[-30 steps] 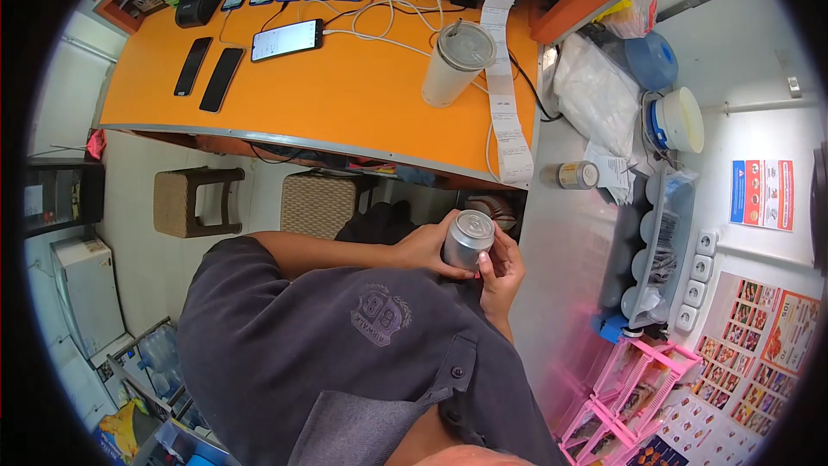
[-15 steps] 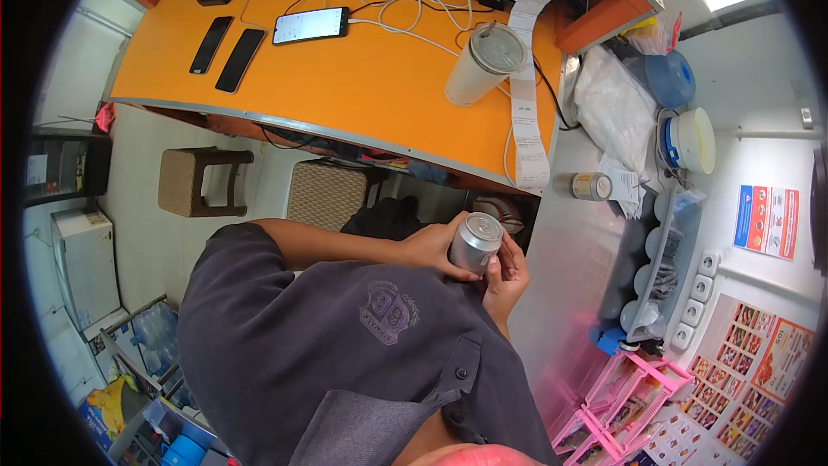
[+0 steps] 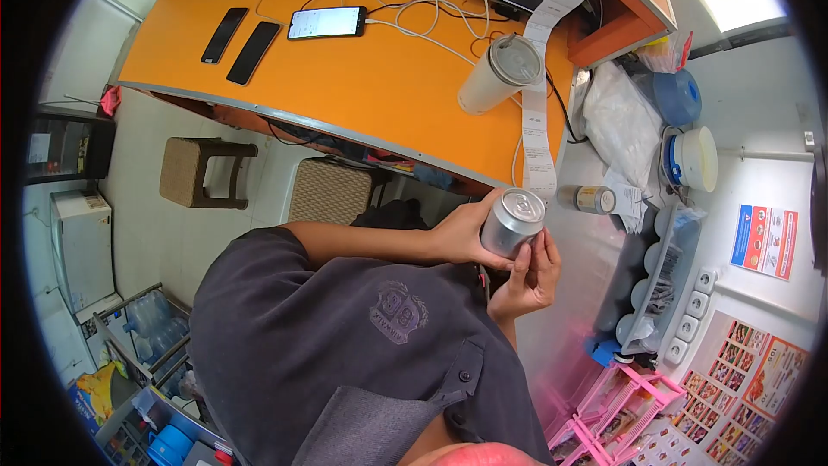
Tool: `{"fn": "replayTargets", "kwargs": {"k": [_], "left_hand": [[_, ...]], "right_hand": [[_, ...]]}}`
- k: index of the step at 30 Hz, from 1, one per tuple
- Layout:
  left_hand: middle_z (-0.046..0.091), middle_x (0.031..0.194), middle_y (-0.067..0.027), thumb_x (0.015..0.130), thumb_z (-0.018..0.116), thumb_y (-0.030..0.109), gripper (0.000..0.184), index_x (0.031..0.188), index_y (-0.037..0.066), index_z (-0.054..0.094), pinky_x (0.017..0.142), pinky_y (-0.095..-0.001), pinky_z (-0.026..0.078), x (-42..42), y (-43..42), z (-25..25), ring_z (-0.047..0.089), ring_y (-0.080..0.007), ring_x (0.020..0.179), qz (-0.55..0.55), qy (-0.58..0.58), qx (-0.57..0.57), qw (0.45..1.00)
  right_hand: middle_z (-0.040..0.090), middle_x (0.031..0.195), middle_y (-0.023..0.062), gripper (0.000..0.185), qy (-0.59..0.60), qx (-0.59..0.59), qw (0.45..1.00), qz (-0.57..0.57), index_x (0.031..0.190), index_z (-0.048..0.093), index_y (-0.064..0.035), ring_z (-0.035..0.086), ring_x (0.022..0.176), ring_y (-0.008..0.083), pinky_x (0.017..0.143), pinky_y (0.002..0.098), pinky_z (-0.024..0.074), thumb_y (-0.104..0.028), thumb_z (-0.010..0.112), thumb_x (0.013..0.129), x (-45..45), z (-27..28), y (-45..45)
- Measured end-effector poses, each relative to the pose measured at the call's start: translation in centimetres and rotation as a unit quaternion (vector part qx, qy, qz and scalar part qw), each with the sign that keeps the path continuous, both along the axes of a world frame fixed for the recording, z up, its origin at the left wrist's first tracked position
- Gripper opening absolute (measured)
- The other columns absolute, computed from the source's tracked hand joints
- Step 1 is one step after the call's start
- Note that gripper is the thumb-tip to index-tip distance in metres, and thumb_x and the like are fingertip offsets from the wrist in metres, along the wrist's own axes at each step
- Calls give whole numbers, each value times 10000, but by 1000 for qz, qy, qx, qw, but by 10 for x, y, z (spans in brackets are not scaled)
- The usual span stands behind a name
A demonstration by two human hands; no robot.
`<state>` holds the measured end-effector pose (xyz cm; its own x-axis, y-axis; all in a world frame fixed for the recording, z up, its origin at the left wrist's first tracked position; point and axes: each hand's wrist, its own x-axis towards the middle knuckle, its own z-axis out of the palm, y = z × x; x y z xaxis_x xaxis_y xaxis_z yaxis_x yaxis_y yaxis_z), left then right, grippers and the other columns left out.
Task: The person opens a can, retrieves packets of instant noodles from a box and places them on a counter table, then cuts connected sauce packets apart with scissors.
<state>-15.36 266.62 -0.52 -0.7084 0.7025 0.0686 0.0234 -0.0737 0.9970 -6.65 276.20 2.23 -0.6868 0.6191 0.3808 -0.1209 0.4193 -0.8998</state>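
Gripping a silver can point(image 3: 511, 231) right of centre in the head view, both hands are together on it now! The left hand point(image 3: 462, 233) comes in from the left, wrapped around the can's near and left side. Over on the other flank, the right hand point(image 3: 524, 292) has its thumb and fingertips against the lower right of the metal. The can's top faces the camera, ring and rim in plain sight, just in front of the dark shirt point(image 3: 336, 315).

Up top, it's a busy orange desk point(image 3: 405, 112): a lit phone point(image 3: 326, 22) near upper centre, a dark phone point(image 3: 253, 53) to its lower left, and a lidded white cup point(image 3: 488, 88) beside a long paper strip point(image 3: 537, 142) that trails down toward the hands.

Look right of the can, and there's a second can point(image 3: 595, 199) on the grey counter point(image 3: 565, 272), near the paper strip's lower end. A pink rack point(image 3: 582, 425) fills the lower right, while a woven stool point(image 3: 326, 194) sits left of the hands, below the desk's edge.
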Motion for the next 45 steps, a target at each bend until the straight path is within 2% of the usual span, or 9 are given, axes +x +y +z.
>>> {"fn": "replayTargets", "kwargs": {"k": [4, 7, 15, 19, 28, 36, 40, 43, 45], "left_hand": [[515, 1119, -188, 603, 764, 433, 899, 1244, 15, 293, 874, -354, 410, -7, 5, 6, 527, -313, 1037, 38, 57, 73, 995], [476, 1163, -195, 647, 717, 471, 889, 1268, 10, 279, 893, -359, 392, -12, 10, 19, 499, -314, 1071, 64, 32, 121, 990], [490, 1118, -225, 675, 663, 520, 864, 1257, -3, 297, 867, -376, 408, -14, 16, 42, 511, -366, 1030, 118, 57, 58, 990], [521, 1054, -249, 678, 654, 535, 876, 1255, -14, 289, 832, -384, 428, -8, 20, 29, 539, -383, 983, 143, 71, 17, 987], [527, 1040, -251, 683, 644, 549, 879, 1251, -12, 278, 807, -396, 438, -8, 10, 42, 540, -395, 961, 127, 45, 10, 991], [501, 1079, -245, 772, 559, 521, 760, 1261, 25, 256, 838, -402, 411, -8, 2, 36, 513, -397, 997, 161, 57, 50, 984], [512, 1059, -241, 763, 561, 534, 769, 1260, 35, 253, 815, -402, 422, -8, -5, 35, 525, -399, 974, 186, 49, 48, 980], [517, 1054, -239, 757, 562, 548, 788, 1275, 47, 241, 811, -404, 424, -9, -8, 34, 532, -397, 967, 207, 55, 54, 975], [520, 1059, -226, 760, 560, 551, 798, 1279, 38, 240, 816, -379, 429, -8, -10, 33, 542, -359, 975, 218, 48, 73, 972]], "right_hand": [[530, 1092, 218, 197, 39, -2, 999, 14, 1001, 583, 69, 531, 1037, 275, 877, 364, 440, -10, 545, 824, -11, 18, -2], [507, 1124, 220, 202, 87, 48, 995, 23, 1021, 545, 73, 527, 1043, 287, 881, 373, 442, -9, 525, 838, -21, 19, 0], [500, 1123, 200, 219, 101, 54, 993, 16, 1059, 480, 64, 517, 1042, 280, 882, 375, 441, -32, 495, 862, -41, 38, 3], [509, 1119, 193, 196, 99, 29, 994, 25, 1038, 473, 60, 514, 1041, 270, 894, 372, 424, -34, 490, 867, -40, 33, 4], [511, 1119, 177, 229, 86, -5, 996, 17, 1034, 470, 49, 516, 1029, 251, 889, 374, 421, -117, 505, 880, -40, 28, 1], [507, 1139, 169, 373, 100, -24, 993, 53, 1088, 455, 37, 499, 1058, 244, 922, 354, 394, -225, 576, 852, -49, 23, -8], [515, 1145, 168, 384, 81, -47, 993, 68, 1108, 454, 33, 508, 1057, 240, 922, 341, 398, -201, 594, 839, -53, 25, -14], [480, 1192, 198, 343, 68, -55, 992, 96, 1111, 458, 30, 479, 1104, 285, 952, 387, 375, -121, 587, 830, -54, 26, -14], [484, 1191, 194, 335, 70, -47, 990, 113, 1105, 470, 35, 485, 1098, 274, 955, 379, 371, -58, 597, 810, -55, 30, -16]]}}
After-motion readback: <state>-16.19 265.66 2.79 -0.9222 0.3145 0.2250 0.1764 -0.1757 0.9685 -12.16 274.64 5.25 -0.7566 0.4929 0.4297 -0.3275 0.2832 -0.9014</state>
